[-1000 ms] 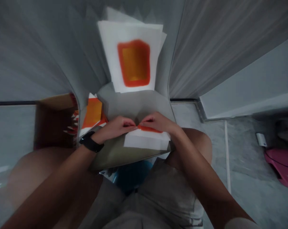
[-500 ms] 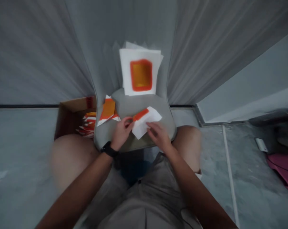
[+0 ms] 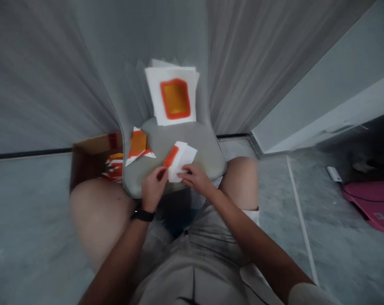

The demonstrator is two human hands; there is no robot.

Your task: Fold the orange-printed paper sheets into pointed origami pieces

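Observation:
A partly folded sheet of paper (image 3: 181, 161), white with an orange-red patch, is held above the front of the grey chair seat (image 3: 207, 146). My left hand (image 3: 154, 186), with a black watch at the wrist, pinches its lower left edge. The fingers of my right hand (image 3: 196, 178) close on its lower right side. To the left on the seat lie folded paper pieces (image 3: 138, 143) in orange, red and white. Against the chair's backrest leans a stack of white sheets (image 3: 153, 91); the front one bears an orange square with a red border.
Left of the chair, a cardboard box (image 3: 80, 163) on the floor holds several folded red, orange and white papers (image 3: 115, 168). A grey curtain (image 3: 36, 76) hangs behind. At the far right lie a pink object (image 3: 370, 199) with a cable and a small white device (image 3: 334, 173).
The paper has turned more upright, and its right side now shows an extra folded layer. Both hands have come closer to the paper's lower edge. The whole view has shifted.

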